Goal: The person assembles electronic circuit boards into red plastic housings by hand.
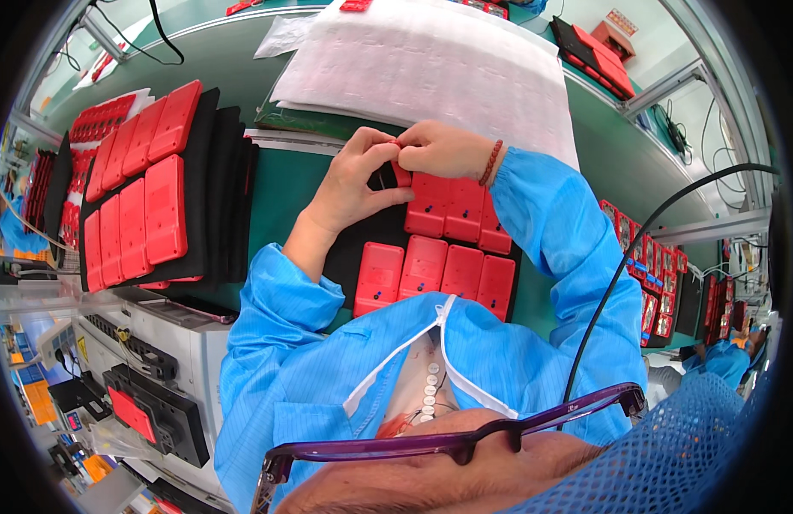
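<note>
A small red plastic casing [402, 174] is pinched between my two hands, mostly hidden by the fingers. My left hand [352, 184] grips it from the left, thumb and fingers curled around it. At its top, the closed fingertips of my right hand [448, 152] press against it; whether they hold some smaller part too is hidden. Just below and right of my hands, several red casings [422, 267] lie in two rows on a black foam sheet [349, 250]. Small dark blue dots show on these casings.
At the left stands a stack of black sheets bearing red casings [164, 206]. White sheets [430, 64] cover the far bench. More red parts [649, 257] lie at the right, beside a black cable [615, 291]. A grey machine [186, 334] is at the lower left.
</note>
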Demonstrator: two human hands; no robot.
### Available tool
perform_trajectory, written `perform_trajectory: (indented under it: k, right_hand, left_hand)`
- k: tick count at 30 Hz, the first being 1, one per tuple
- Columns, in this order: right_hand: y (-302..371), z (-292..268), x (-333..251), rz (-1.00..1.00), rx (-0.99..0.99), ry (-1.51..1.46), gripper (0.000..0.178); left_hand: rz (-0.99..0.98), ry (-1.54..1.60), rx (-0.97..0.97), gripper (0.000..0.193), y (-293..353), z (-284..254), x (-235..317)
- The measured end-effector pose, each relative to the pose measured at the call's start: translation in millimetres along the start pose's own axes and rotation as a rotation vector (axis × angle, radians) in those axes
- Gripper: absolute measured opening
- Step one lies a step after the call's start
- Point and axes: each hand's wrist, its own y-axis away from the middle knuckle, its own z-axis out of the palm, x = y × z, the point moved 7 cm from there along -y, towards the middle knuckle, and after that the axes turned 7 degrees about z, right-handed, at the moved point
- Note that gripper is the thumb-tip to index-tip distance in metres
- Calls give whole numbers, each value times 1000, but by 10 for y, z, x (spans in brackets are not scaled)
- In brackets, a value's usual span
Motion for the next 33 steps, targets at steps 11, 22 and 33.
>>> perform_trajectory:
  k: [11,22,33]
  right_hand:
    - [23,5,130,23,14,-148,37]
    - [501,-109,98,53,194,-152,32]
    - [441,-174,-157,67,160,122,31]
  left_hand:
    - [-19,-18,15,56,-18,23,-2]
    - [-5,-70,60,57,-14,21,19]
    - [-22,-89,102,52,-19,15,56]
